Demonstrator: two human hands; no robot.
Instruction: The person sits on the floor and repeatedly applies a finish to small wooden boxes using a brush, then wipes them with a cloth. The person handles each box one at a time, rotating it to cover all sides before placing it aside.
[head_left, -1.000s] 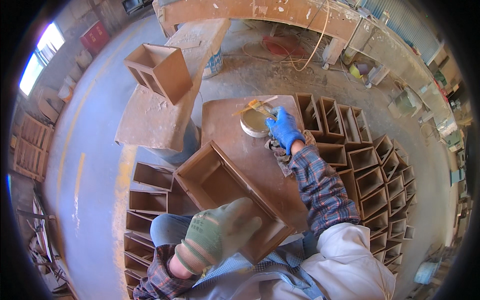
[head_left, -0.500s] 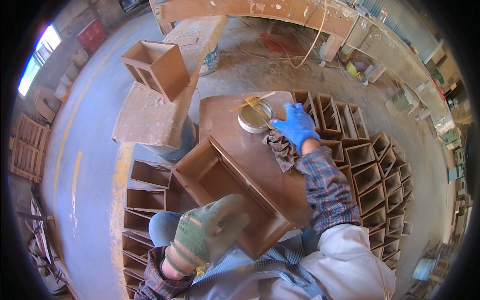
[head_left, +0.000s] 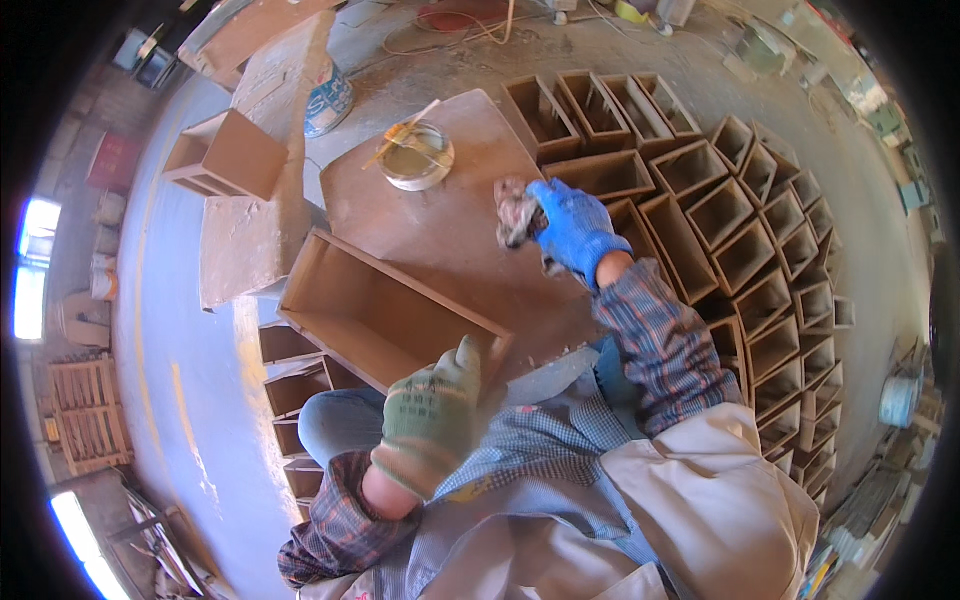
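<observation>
A brown wooden box (head_left: 385,310), hollow side up, lies tilted across the near left part of a brown work board (head_left: 460,170). My left hand (head_left: 428,415), in a green knit glove, is closed on the box's near edge, its thumb reaching toward the inside. To the right, my right hand (head_left: 578,225) in a blue glove grips a crumpled, stained rag (head_left: 516,213) over the board. Farther back stands a round can (head_left: 415,172) with pale liquid inside. A yellowish brush (head_left: 400,134) and a thin stick rest across its rim.
Many similar open boxes (head_left: 720,213) are packed on the floor at right, and more (head_left: 298,385) stand at left by my knee. Another box (head_left: 226,157) sits on a dusty bench (head_left: 250,240) at the far left, with a blue bucket (head_left: 328,103) beside it.
My right hand has closed on the rag and lifted it from beside the can. My left hand has moved onto the box's edge, and the box sits turned slightly. The view has shifted.
</observation>
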